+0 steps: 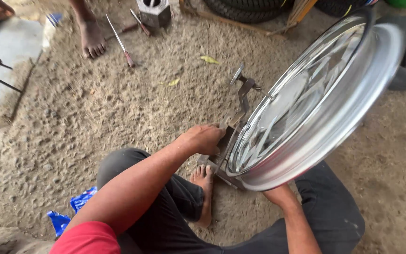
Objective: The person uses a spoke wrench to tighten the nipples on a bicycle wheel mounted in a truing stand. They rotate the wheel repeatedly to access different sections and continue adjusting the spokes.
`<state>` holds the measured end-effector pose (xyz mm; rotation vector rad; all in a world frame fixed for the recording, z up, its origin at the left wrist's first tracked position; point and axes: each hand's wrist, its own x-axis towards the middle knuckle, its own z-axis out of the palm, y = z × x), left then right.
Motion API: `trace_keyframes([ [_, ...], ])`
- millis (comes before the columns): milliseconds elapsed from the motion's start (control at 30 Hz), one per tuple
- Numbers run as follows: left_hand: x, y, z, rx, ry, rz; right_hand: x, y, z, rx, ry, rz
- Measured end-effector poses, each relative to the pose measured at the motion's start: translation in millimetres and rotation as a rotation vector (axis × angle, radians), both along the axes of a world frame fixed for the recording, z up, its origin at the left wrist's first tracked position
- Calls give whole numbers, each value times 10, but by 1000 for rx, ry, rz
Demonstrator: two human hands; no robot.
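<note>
Gripping the metal stand [233, 120], left hand [206, 138]; right hand [278, 194] half-hidden beneath wheel rim [334, 117], grip unclear.

A long thin screwdriver with a dark red handle [121, 41] lies on the sandy ground [95, 108] near another person's bare foot [91, 37]. A grey hexagonal metal block [154, 12] stands beyond it. Black rubber tyres [240, 9] lie behind, yellow dry leaves [209, 59] and torn blue plastic wrappers [81, 200] are scattered about
</note>
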<state>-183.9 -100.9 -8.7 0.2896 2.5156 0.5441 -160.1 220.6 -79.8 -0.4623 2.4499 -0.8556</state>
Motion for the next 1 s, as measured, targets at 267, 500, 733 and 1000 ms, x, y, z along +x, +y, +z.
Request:
trace_keyframes([
  [267, -16, -131, -103, 155, 180, 26, -82, 117, -299, 81, 246, 168],
  [500, 61, -125, -49, 74, 61, 9, -47, 38, -198, 184, 266, 160],
  [733, 145, -150, 55, 64, 78, -16, -43, 51, -299, 119, 228, 176],
  [1000, 230, -300, 189, 56, -16, -42, 7, -75, -206, 3, 106, 140],
])
